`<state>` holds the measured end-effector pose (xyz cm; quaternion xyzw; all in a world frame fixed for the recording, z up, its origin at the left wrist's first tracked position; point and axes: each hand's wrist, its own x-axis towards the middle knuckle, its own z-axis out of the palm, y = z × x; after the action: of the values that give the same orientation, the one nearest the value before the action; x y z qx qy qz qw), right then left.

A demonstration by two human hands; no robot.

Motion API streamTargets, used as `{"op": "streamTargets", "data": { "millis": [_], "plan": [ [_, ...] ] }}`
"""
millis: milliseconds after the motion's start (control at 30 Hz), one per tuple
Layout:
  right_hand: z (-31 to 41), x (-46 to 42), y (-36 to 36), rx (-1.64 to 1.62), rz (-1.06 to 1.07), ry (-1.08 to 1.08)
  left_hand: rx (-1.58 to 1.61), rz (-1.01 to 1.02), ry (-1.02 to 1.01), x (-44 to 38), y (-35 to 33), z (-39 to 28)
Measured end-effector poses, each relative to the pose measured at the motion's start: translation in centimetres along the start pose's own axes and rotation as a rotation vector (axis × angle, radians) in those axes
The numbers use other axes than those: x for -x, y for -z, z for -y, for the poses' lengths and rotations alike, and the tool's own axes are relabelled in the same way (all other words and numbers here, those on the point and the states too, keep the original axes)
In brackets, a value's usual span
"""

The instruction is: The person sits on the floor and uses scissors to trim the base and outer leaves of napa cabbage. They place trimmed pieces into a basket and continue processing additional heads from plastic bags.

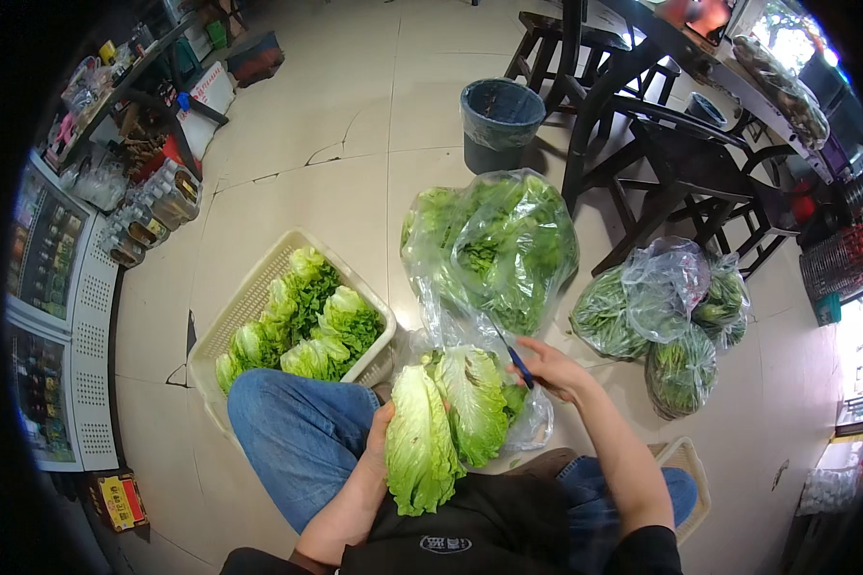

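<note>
My left hand [378,437] grips a pale green lettuce head [421,442], upright above my lap. A second broad lettuce piece [475,402] with a small brown patch stands close against it on the right; whether the same hand holds it is hidden. In my right hand [555,370] is a knife [521,368] with a dark blue handle, its thin blade pointing up and away from me. Just beyond the blade, a large clear plastic bag [431,302] full of leafy lettuce [482,251] rests on the floor. More leaves and loose plastic lie under the knife hand.
A cream plastic basket [237,305] with several lettuce heads [316,316] sits at my left knee. Bagged green vegetables [604,316] lie to the right, near dark wooden stools [679,158]. A lined bin [500,133] stands ahead. Another basket [690,489] is partly behind my right knee.
</note>
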<state>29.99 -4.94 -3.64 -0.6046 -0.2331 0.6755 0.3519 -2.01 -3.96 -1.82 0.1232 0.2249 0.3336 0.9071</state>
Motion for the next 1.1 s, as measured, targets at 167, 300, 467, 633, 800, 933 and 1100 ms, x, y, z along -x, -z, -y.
{"op": "streamTargets", "data": {
  "millis": [167,300,467,633,800,933,1100],
  "plan": [
    [-1.0,12.7,-0.1,0.089,0.145,-0.063,-0.028,-0.024,0.073,1.5,-0.6,-0.2],
    [-3.6,16.3,0.1,0.438,0.177,0.001,-0.001,0.104,0.183,1.9,0.1,-0.5],
    [-3.1,17.4,-2.1,0.497,0.218,0.022,0.010,0.150,0.279,2.4,-0.1,-0.2],
    [-0.7,18.4,-4.1,0.667,0.131,0.021,-0.118,0.091,0.268,2.5,-0.2,0.0],
    [-1.6,18.6,-4.2,0.637,0.101,0.086,-0.065,0.140,0.263,2.5,0.0,-0.4],
    [-2.2,18.7,-4.2,0.658,0.089,0.092,-0.052,0.125,0.237,2.7,0.0,-0.4],
    [-2.0,18.7,-4.4,0.625,0.120,0.057,-0.020,0.133,0.238,2.6,-0.1,-0.6]
  ]
}}
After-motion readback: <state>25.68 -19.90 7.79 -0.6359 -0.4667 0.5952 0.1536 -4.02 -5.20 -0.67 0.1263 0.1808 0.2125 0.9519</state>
